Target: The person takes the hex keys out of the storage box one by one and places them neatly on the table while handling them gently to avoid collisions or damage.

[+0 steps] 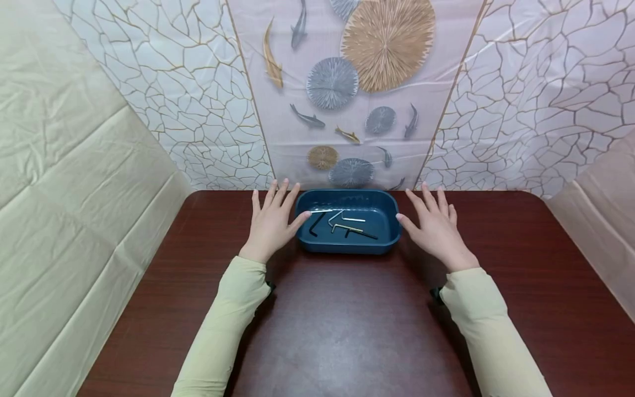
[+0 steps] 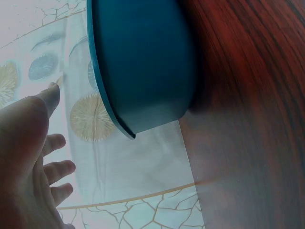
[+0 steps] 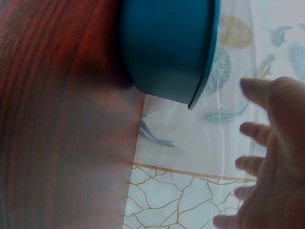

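Note:
A dark blue plastic tray (image 1: 347, 248) stands at the back of the table, with several L-shaped hex keys (image 1: 354, 227) lying loose inside, some black, some silvery, one yellowish. My left hand (image 1: 272, 220) is spread at the tray's left end, its thumb overlapping the rim in the head view. At the opposite end my right hand (image 1: 436, 229) is spread too, thumb tip right by the rim. Both wrist views show straight fingers beside the tray's outer wall (image 2: 143, 62), and neither hand grips anything.
The dark red wooden table (image 1: 327, 331) reaches back to a patterned cloth wall (image 1: 347, 121) just behind the tray. Pale padded cloth (image 1: 74, 220) borders the left side, and a similar sheet (image 1: 605, 220) borders the right.

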`<state>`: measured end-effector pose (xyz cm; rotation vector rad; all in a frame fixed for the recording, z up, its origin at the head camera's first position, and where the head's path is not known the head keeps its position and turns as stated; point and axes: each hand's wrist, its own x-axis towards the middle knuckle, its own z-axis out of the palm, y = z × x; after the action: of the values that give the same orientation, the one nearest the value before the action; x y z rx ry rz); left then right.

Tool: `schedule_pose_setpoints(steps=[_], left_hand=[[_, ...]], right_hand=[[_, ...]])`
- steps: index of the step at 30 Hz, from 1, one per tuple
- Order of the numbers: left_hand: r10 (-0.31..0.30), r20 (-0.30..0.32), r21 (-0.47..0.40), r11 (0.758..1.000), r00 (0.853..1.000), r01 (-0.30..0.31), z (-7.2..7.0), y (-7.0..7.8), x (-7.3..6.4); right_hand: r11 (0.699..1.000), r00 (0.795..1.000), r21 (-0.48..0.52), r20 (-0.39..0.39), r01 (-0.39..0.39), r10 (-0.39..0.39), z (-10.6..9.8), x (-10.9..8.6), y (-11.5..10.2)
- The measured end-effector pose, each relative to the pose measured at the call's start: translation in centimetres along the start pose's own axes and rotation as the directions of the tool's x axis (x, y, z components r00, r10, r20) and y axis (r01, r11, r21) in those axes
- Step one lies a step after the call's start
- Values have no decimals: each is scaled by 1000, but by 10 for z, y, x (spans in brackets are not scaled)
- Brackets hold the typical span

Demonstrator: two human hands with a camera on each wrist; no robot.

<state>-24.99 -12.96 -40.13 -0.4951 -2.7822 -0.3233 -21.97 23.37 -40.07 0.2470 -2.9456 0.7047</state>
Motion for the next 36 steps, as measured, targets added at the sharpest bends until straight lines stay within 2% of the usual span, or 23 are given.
schedule_pose_setpoints(steps=[10, 20, 24, 30, 36], left_hand=[[-13, 13, -15, 1000, 1000, 13, -3, -2, -4], [-29, 10, -28, 999, 1000, 30, -7, -7, -5], [-60, 61, -47, 997, 996, 63, -2, -10, -5], [-124, 168, -106, 984, 978, 143, 13, -15, -8], [-159, 221, -254, 943, 962, 214, 27, -17, -9]], right_hand=[[1000, 1000, 18, 14, 18, -18, -2, -1, -6], [998, 998, 32, -14, 56, -56, -12, 3, -13], [997, 997, 24, -19, 74, -74, -14, 4, -15], [996, 997, 52, 25, 72, -73, -14, 5, -22], [992, 995, 93, 47, 88, -93, -6, 13, -31]])
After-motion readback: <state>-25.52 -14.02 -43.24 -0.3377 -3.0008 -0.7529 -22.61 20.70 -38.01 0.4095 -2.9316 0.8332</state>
